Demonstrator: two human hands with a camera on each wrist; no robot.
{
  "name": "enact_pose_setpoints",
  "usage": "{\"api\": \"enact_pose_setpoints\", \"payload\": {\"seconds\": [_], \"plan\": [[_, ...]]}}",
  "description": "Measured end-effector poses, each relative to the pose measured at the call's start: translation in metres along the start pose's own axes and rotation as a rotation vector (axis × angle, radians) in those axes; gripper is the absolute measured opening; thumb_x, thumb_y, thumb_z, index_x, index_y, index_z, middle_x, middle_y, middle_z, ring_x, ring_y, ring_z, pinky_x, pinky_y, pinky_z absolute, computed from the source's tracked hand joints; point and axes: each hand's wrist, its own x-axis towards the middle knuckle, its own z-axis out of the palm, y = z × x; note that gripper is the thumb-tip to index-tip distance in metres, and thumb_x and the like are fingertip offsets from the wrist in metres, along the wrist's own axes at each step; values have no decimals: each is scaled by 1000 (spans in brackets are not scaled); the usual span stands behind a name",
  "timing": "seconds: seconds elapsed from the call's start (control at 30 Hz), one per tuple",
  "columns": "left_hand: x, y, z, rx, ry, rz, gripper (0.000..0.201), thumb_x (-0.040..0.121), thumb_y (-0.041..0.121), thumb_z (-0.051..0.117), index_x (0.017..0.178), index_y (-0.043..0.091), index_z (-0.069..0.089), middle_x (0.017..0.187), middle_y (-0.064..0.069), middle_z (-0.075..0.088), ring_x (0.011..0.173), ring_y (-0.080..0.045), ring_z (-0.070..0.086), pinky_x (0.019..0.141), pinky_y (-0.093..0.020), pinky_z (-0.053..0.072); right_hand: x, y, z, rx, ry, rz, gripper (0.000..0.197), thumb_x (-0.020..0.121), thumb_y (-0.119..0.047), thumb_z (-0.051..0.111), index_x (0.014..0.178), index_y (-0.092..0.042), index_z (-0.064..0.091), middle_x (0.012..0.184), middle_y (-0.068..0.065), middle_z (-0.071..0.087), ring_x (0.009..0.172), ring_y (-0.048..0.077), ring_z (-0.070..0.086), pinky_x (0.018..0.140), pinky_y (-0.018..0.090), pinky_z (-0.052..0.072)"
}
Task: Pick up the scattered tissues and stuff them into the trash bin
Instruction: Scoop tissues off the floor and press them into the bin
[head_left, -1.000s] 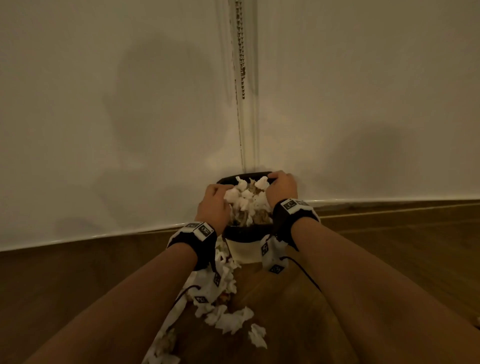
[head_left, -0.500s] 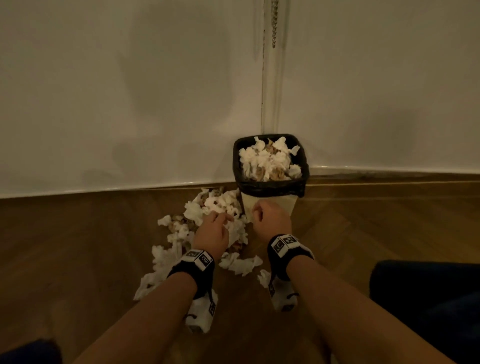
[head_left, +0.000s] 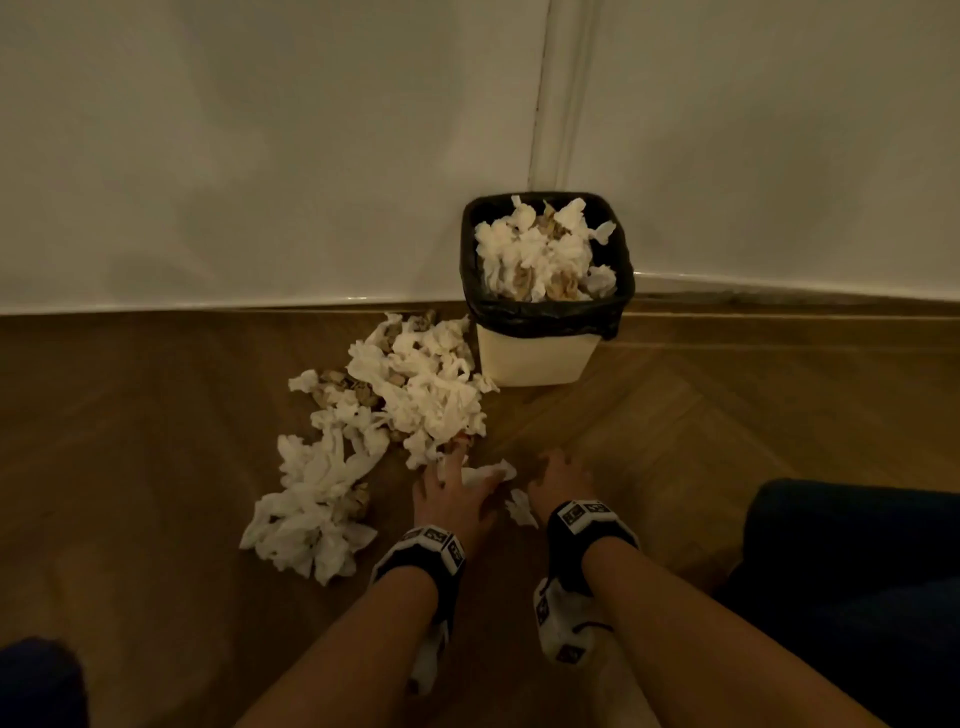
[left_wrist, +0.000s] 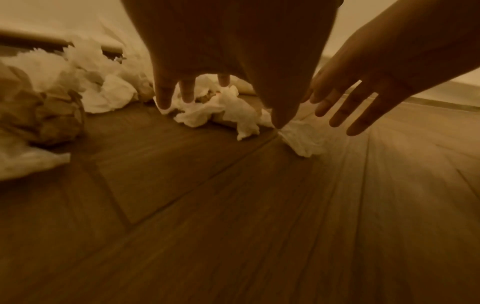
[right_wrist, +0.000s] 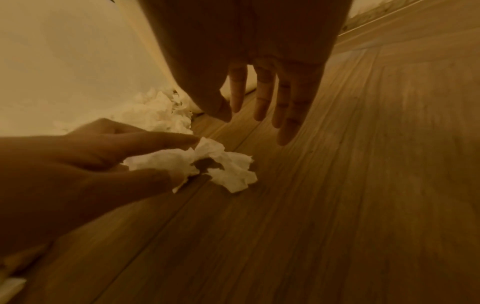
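The trash bin (head_left: 530, 358), cream with a black liner, stands in the wall corner, heaped to the rim with white tissues (head_left: 540, 254). A big pile of scattered tissues (head_left: 415, 395) lies on the floor to its left. My left hand (head_left: 457, 467) reaches the pile's near edge, fingers spread and straight, thumb and forefinger on either side of a crumpled tissue (right_wrist: 221, 166) lying on the floor. My right hand (head_left: 558, 467) hovers just right of it, fingers straight (right_wrist: 262, 96), holding nothing. A small tissue scrap (head_left: 519, 506) lies between my wrists.
White walls meet in a corner behind the bin, with a skirting board (head_left: 779, 306) along the floor. The wooden herringbone floor (head_left: 727, 415) runs to the right of the bin. Dark clothing on my legs (head_left: 857, 571) shows at lower right and lower left.
Both hands left the bin's top, came down to the floor and drew back toward me. Their fingers went from curled to straight. The view tilted down onto the pile.
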Motion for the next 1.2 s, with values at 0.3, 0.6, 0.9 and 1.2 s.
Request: {"api": "enact_pose_setpoints", "payload": {"seconds": [0.3,0.6,0.9,1.2], "plan": [[15,-23,6,-118,-97,-165,28,94,33,48,113,17,61,137,-7,30,123,-32,31,102,-38,35,9,2,33,-170,-210,-176,67,78,-39,71,132,-28,34,140,12,19,120,38,45,101,45,44],[5,-51,8,-406,-30,-261,17,86,21,65,101,18,59,125,-7,49,114,-25,47,94,-34,45,9,-5,44,-367,-229,-209,33,99,-12,40,128,-4,52,142,17,38,124,30,46,103,31,36],[-10,-45,-11,-607,-24,-324,45,91,8,54,133,15,39,128,-14,52,113,-30,53,88,-35,46,3,-22,20,-372,-238,-173,32,99,-11,37,125,-3,56,135,17,49,123,29,48,102,31,37],[-22,-42,-29,-615,188,-316,12,86,16,54,87,17,42,96,-10,51,84,-25,49,68,-28,36,-13,-25,-2,-242,-110,-273,24,94,-9,43,112,-4,57,124,17,50,113,31,50,93,34,41]]}}
